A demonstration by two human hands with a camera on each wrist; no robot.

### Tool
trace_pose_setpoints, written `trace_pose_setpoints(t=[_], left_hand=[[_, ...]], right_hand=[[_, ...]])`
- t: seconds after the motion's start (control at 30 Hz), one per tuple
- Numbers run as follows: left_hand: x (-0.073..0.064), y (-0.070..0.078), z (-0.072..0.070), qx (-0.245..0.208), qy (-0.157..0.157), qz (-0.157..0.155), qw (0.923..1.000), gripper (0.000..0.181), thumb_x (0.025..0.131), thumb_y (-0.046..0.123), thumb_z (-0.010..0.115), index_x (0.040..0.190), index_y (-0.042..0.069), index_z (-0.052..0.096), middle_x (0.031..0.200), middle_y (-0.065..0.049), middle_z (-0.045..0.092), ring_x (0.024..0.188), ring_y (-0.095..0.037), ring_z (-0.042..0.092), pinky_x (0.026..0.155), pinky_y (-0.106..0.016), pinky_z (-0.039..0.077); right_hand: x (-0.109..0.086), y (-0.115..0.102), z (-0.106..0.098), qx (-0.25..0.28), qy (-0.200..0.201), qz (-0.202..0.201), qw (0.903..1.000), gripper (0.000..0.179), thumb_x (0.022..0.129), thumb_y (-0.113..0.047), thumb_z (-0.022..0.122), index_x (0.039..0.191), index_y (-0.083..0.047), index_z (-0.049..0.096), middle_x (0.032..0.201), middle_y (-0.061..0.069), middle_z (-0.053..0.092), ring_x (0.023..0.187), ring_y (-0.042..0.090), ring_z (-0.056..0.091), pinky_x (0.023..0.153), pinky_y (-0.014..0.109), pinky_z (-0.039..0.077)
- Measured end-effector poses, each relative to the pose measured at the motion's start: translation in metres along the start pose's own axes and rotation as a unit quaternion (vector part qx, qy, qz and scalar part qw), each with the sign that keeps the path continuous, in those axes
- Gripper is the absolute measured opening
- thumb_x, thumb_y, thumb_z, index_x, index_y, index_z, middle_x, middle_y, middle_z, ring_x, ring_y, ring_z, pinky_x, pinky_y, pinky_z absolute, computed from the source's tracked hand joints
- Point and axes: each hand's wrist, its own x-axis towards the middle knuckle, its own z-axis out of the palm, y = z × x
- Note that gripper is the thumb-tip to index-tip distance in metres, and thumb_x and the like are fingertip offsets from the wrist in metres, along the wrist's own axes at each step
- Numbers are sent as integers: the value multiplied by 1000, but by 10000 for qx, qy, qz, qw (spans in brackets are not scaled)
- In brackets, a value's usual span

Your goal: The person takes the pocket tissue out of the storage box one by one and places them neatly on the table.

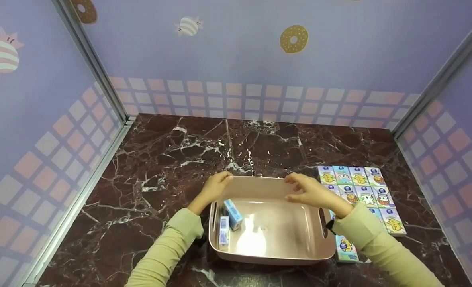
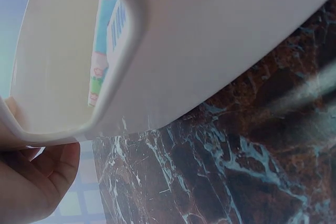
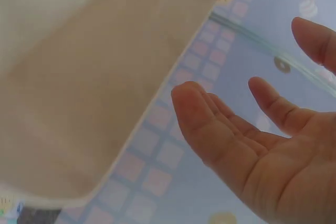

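Note:
A beige plastic bin [image 1: 275, 225] with handle holes stands on the dark marbled surface. My left hand [image 1: 215, 186] grips its far left corner at the rim; in the left wrist view the fingers [image 2: 62, 163] curl against the bin's edge below a handle hole. My right hand [image 1: 310, 191] hovers by the far right part of the rim, fingers loosely bent and thumb apart, holding nothing. In the right wrist view its fingers [image 3: 210, 124] stand clear of the bin wall [image 3: 115, 72]. Inside the bin, at its left end, lie a blue pack [image 1: 233, 215] and a white-and-blue pack [image 1: 224, 232].
Right of the bin, several small cartoon-printed packs [image 1: 367, 195] lie in rows, partly hidden by my right arm. Another pack [image 1: 346, 250] lies nearer, close to the bin's right side. Purple patterned panels [image 1: 236, 52] enclose the surface [image 1: 160, 159] at the back and both sides.

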Motion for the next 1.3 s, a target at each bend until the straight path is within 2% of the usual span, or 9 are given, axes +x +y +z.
trace_pose_setpoints(t=[0.1, 0.2, 0.4, 0.53, 0.7, 0.87, 1.03, 1.2, 1.3], left_hand=[[0, -1, 0, 15, -9, 2, 10000, 20, 90, 21, 48, 92, 7, 61, 79, -8, 61, 71, -20, 52, 70, -37, 44], [1, -1, 0, 13, -44, -25, 10000, 19, 90, 22, 48, 93, 8, 61, 78, -7, 61, 71, -19, 52, 70, -36, 44], [1, 0, 0, -15, -86, -150, 9998, 20, 90, 23, 48, 94, 9, 62, 80, -7, 62, 71, -19, 51, 71, -37, 43], [1, 0, 0, -17, -49, -165, 9998, 20, 89, 23, 49, 93, 9, 62, 84, -8, 64, 74, -20, 53, 73, -38, 44], [0, 0, 0, -53, -60, -176, 9998, 19, 89, 23, 49, 93, 9, 61, 87, -8, 64, 77, -21, 55, 74, -39, 44], [0, 1, 0, -59, -113, -176, 9998, 19, 90, 23, 48, 93, 9, 61, 87, -8, 64, 76, -20, 55, 73, -38, 44], [1, 1, -1, -61, -114, -168, 9998, 18, 89, 22, 48, 90, 9, 61, 80, -6, 61, 71, -18, 50, 69, -35, 42], [1, 1, 0, -33, -124, -160, 9998, 19, 90, 23, 48, 90, 9, 61, 84, -7, 63, 74, -19, 53, 70, -35, 43], [2, 1, 0, 24, -164, -197, 9997, 19, 90, 23, 48, 91, 9, 61, 84, -6, 63, 74, -19, 53, 71, -35, 43]], right_hand=[[9, -4, 9, 163, -250, -68, 9995, 44, 77, -24, 65, 113, -4, 48, 109, 23, 54, 89, 35, 57, 76, 42, 48], [18, -7, 17, 569, -647, 211, 9961, 50, 77, -27, 65, 118, -5, 46, 113, 25, 51, 93, 36, 56, 75, 40, 49], [39, -10, 40, 1595, -1462, 1161, 9694, 61, 77, -24, 66, 128, -7, 37, 123, 24, 44, 102, 33, 52, 70, 43, 49], [50, -13, 57, 1976, -1799, 1359, 9540, 63, 77, -22, 66, 130, -7, 34, 122, 25, 43, 97, 33, 55, 69, 46, 49], [61, -19, 76, 2271, -2058, 1429, 9411, 69, 77, -20, 66, 133, -6, 28, 107, 21, 51, 95, 39, 55, 64, 45, 50], [70, -20, 95, 2072, -2097, 1668, 9409, 74, 73, -26, 70, 131, -6, 27, 94, 16, 55, 88, 36, 57, 61, 45, 50], [77, -20, 112, 1648, -2171, 1856, 9441, 75, 68, -34, 73, 124, -7, 30, 93, 14, 52, 82, 32, 58, 57, 41, 51], [77, -21, 126, 1222, -2224, 1938, 9477, 65, 65, -35, 75, 110, -7, 38, 83, 7, 51, 73, 28, 56, 58, 43, 50], [76, -20, 134, 940, -2103, 1889, 9546, 54, 64, -33, 75, 100, -8, 42, 78, 4, 51, 69, 25, 55, 58, 43, 49]])
